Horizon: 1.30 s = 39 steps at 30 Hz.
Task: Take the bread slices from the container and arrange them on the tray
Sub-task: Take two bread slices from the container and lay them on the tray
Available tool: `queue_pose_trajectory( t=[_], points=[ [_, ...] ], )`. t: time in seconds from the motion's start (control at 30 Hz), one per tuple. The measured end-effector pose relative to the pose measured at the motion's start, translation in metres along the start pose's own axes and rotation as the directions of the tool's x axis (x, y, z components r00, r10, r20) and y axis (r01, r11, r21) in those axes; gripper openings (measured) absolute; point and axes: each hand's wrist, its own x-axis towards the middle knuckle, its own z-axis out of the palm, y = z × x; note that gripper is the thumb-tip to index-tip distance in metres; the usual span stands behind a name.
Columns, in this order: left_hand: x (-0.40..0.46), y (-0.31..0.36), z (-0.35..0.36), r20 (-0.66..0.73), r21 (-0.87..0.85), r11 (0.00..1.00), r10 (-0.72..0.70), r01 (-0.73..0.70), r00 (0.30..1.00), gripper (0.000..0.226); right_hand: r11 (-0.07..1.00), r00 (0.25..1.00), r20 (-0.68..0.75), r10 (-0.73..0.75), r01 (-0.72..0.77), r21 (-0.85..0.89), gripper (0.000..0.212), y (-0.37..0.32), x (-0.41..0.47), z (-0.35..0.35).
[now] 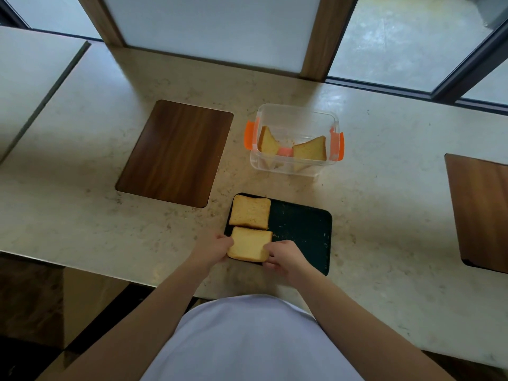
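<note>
A dark green tray [302, 229] lies on the counter in front of me. One bread slice [249, 212] lies flat in its far left corner. A second bread slice [250, 244] sits at the tray's near left; my left hand [213, 248] grips its left edge and my right hand [284, 257] grips its right edge. Behind the tray stands a clear container [295, 114] with orange clips. Inside it, one slice [268, 143] leans on the left wall and another slice [310, 151] leans on the right.
A brown wooden board [176, 152] is set in the beige counter [82, 215] left of the container. Another wooden board [479, 213] lies at the right edge. Windows and wooden posts [319, 37] run along the counter's far side.
</note>
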Motion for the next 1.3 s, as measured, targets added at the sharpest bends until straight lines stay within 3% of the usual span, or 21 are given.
queue_pose_trajectory(
  t=[0.13,0.37,0.67,0.7,0.73,0.8,0.87,0.9,1.0,1.07,1.13,1.27,1.3],
  points=[
    [0.000,0.011,-0.003,0.089,-0.034,0.995,-0.091,0.094,0.992,0.032,0.995,0.999,-0.018,-0.029,0.027,-0.099,0.030,-0.004,0.003,-0.001],
    [0.000,0.019,-0.011,0.065,0.017,0.998,-0.055,0.054,0.996,0.010,0.974,0.998,-0.017,-0.061,0.056,-0.217,0.026,-0.003,0.003,0.001],
    [-0.007,0.019,-0.010,0.035,0.127,0.991,0.033,-0.037,0.999,0.015,0.960,0.995,0.024,-0.101,0.104,-0.259,0.038,-0.003,0.005,0.009],
    [-0.008,0.020,-0.010,0.030,0.134,0.990,0.046,-0.049,0.998,0.014,0.949,0.993,0.035,-0.114,0.120,-0.292,0.012,-0.003,0.001,0.010],
    [-0.010,0.020,-0.010,0.024,0.143,0.988,0.055,-0.058,0.998,0.016,0.950,0.991,0.035,-0.126,0.131,-0.285,0.016,-0.002,0.004,0.010],
    [-0.010,0.019,-0.008,0.015,0.180,0.980,0.084,-0.085,0.996,0.027,0.949,0.992,0.037,-0.124,0.129,-0.287,0.003,-0.001,0.005,0.010],
    [-0.011,0.018,-0.007,0.028,0.210,0.972,0.104,-0.108,0.994,0.032,0.950,0.992,0.026,-0.127,0.129,-0.285,0.022,-0.002,0.006,0.010],
    [-0.011,0.018,-0.007,0.036,0.206,0.972,0.104,-0.109,0.994,0.030,0.946,0.990,0.029,-0.135,0.137,-0.294,0.008,-0.002,0.006,0.010],
    [-0.013,0.016,-0.008,0.069,0.180,0.978,0.098,-0.109,0.993,0.013,0.944,0.988,0.043,-0.147,0.153,-0.293,0.010,-0.003,0.006,0.008],
    [-0.013,0.011,-0.009,0.083,0.202,0.969,0.128,-0.142,0.988,0.008,0.946,0.991,0.030,-0.131,0.133,-0.296,0.033,-0.001,0.005,0.006],
    [-0.015,0.008,-0.010,0.084,0.272,0.936,0.207,-0.223,0.975,0.013,0.950,0.992,0.009,-0.125,0.123,-0.287,0.045,0.002,0.005,0.006],
    [-0.020,0.003,-0.003,0.071,0.342,0.881,0.323,-0.327,0.944,0.039,0.944,0.988,-0.001,-0.156,0.149,-0.294,0.047,0.001,0.000,0.007],
    [-0.021,0.002,-0.002,0.051,0.340,0.885,0.320,-0.318,0.946,0.021,0.939,0.985,0.000,-0.172,0.164,-0.303,0.045,0.003,0.001,0.007]
  ],
)
